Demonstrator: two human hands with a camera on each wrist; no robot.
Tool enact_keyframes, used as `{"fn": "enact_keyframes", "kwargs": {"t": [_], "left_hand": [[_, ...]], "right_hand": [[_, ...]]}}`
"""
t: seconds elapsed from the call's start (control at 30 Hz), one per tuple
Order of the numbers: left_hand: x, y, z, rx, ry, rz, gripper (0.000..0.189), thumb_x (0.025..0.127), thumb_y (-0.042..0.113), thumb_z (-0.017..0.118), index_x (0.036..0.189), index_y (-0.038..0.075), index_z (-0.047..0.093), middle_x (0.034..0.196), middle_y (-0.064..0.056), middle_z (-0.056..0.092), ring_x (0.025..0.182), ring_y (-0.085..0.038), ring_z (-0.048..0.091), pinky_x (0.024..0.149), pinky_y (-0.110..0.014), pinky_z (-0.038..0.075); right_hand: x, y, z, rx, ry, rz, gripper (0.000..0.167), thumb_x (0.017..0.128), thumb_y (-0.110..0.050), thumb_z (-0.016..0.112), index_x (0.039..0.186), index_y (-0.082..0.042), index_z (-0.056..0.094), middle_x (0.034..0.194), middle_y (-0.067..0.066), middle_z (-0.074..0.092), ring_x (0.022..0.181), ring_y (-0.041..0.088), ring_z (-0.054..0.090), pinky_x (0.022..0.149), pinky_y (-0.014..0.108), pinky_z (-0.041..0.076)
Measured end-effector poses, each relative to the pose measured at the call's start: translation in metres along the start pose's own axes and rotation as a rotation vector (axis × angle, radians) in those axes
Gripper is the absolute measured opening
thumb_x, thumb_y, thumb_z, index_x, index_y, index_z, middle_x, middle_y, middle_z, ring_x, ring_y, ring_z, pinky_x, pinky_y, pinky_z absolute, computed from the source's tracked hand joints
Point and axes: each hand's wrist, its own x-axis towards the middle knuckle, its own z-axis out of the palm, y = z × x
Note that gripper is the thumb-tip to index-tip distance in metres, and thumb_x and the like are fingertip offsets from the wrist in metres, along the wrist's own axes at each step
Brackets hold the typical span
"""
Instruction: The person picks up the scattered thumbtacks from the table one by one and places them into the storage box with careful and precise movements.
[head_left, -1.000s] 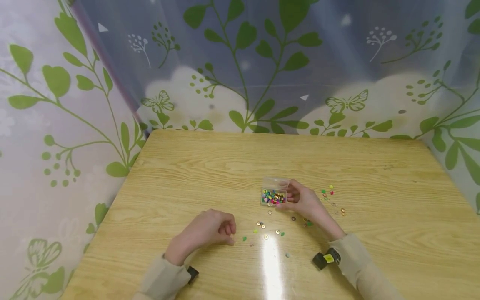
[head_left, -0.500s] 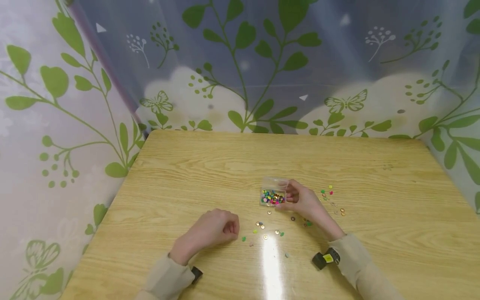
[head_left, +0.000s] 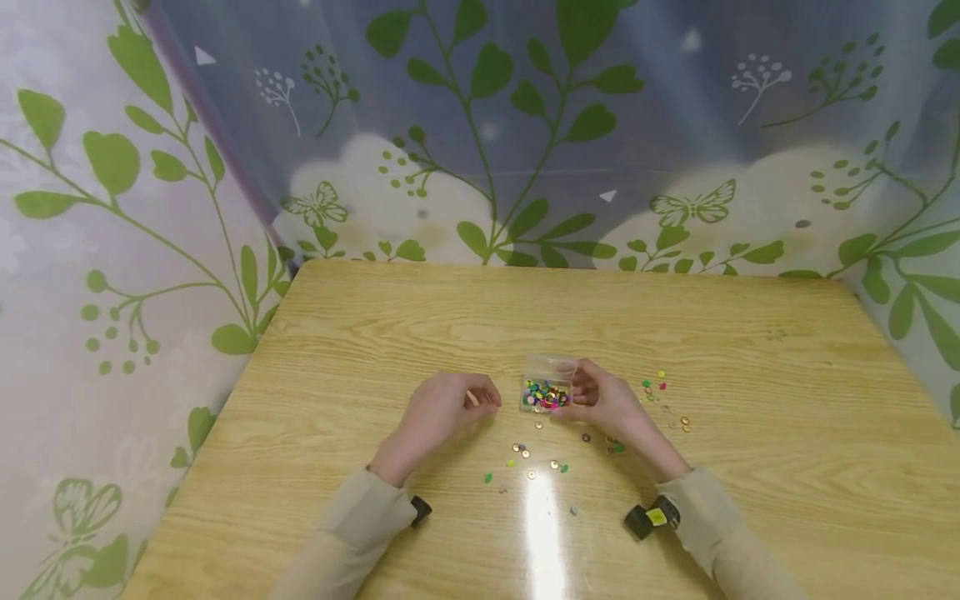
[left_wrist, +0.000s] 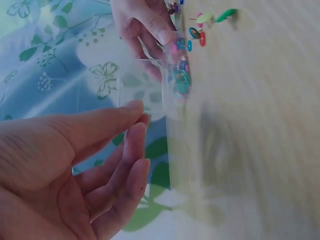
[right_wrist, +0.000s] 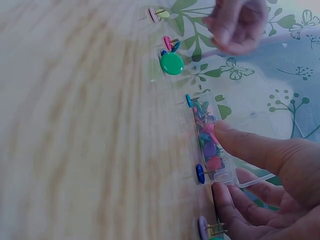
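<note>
A small clear plastic box (head_left: 547, 395) of colourful thumbtacks sits on the wooden table with its transparent lid (head_left: 551, 365) raised. My right hand (head_left: 611, 408) holds the box's right side between thumb and fingers; the right wrist view shows the thumb (right_wrist: 260, 147) against its wall. Just left of the box, my left hand (head_left: 450, 412) hovers above the table. Its thumb and forefinger come together at the tips in the left wrist view (left_wrist: 135, 107); whether something tiny is pinched there is hidden.
Loose thumbtacks (head_left: 532, 474) lie scattered in front of the box. Several more thumbtacks (head_left: 662, 386) lie to the right, past my right hand. A leaf-patterned curtain (head_left: 480, 167) hangs behind the table (head_left: 360, 333), and another stretches along the left.
My left hand first drew its fingertips together low on the left, then moved forward and right to beside the box. My right hand and the box have stayed put.
</note>
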Motion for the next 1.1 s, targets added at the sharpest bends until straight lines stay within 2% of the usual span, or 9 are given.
{"fn": "enact_keyframes", "kwargs": {"t": [0.23, 0.33, 0.43, 0.57, 0.77, 1.0, 1.1], "left_hand": [[0.027, 0.016, 0.003, 0.011, 0.052, 0.032, 0.002, 0.093, 0.022, 0.075, 0.092, 0.022, 0.077, 0.086, 0.009, 0.075, 0.072, -0.008, 0.069, 0.062, -0.022, 0.052], [0.035, 0.020, 0.006, 0.006, 0.066, 0.047, 0.005, 0.093, 0.023, 0.075, 0.097, 0.021, 0.078, 0.090, 0.007, 0.077, 0.072, -0.009, 0.070, 0.061, -0.020, 0.052], [0.037, 0.023, 0.009, -0.004, 0.046, 0.050, 0.012, 0.095, 0.021, 0.073, 0.105, 0.022, 0.078, 0.094, 0.004, 0.078, 0.072, -0.009, 0.070, 0.059, -0.019, 0.051], [0.036, 0.022, 0.009, -0.004, 0.008, 0.037, 0.018, 0.096, 0.020, 0.071, 0.113, 0.021, 0.077, 0.100, 0.000, 0.078, 0.074, -0.011, 0.071, 0.060, -0.020, 0.052], [0.027, 0.015, 0.004, 0.027, -0.044, 0.039, 0.010, 0.096, 0.019, 0.071, 0.103, 0.020, 0.078, 0.097, 0.004, 0.076, 0.076, -0.010, 0.070, 0.066, -0.025, 0.054], [0.012, 0.009, 0.004, -0.013, -0.224, 0.099, 0.006, 0.092, 0.015, 0.075, 0.094, 0.020, 0.078, 0.089, 0.009, 0.074, 0.077, -0.006, 0.064, 0.070, -0.025, 0.052], [0.007, 0.008, 0.010, -0.024, -0.259, 0.103, 0.006, 0.091, 0.015, 0.076, 0.090, 0.021, 0.076, 0.088, 0.009, 0.073, 0.076, -0.004, 0.063, 0.072, -0.024, 0.052]], "right_hand": [[0.001, 0.001, 0.000, 0.020, -0.005, -0.013, 0.065, 0.078, -0.016, 0.089, 0.132, -0.003, 0.056, 0.117, 0.015, 0.069, 0.098, 0.024, 0.064, 0.089, 0.040, 0.057], [0.001, 0.001, 0.000, 0.024, -0.009, -0.002, 0.065, 0.078, -0.016, 0.088, 0.133, -0.004, 0.056, 0.117, 0.014, 0.069, 0.097, 0.023, 0.063, 0.088, 0.038, 0.056], [0.001, 0.001, 0.000, 0.019, -0.011, 0.003, 0.064, 0.078, -0.015, 0.088, 0.133, -0.006, 0.056, 0.116, 0.012, 0.069, 0.095, 0.022, 0.062, 0.086, 0.037, 0.056], [0.001, 0.001, -0.001, 0.003, -0.008, 0.000, 0.065, 0.078, -0.016, 0.088, 0.133, -0.007, 0.056, 0.116, 0.012, 0.068, 0.095, 0.022, 0.062, 0.085, 0.037, 0.055], [0.002, 0.002, -0.001, -0.012, 0.003, -0.005, 0.064, 0.077, -0.017, 0.089, 0.131, -0.007, 0.057, 0.118, 0.013, 0.069, 0.096, 0.022, 0.065, 0.085, 0.038, 0.056], [0.001, 0.002, -0.001, -0.014, 0.000, -0.015, 0.065, 0.077, -0.017, 0.089, 0.133, -0.006, 0.056, 0.121, 0.015, 0.068, 0.097, 0.024, 0.065, 0.087, 0.040, 0.056], [0.001, 0.001, 0.000, -0.014, -0.003, -0.012, 0.065, 0.077, -0.017, 0.089, 0.133, -0.006, 0.056, 0.119, 0.014, 0.068, 0.097, 0.023, 0.065, 0.086, 0.040, 0.056]]}}
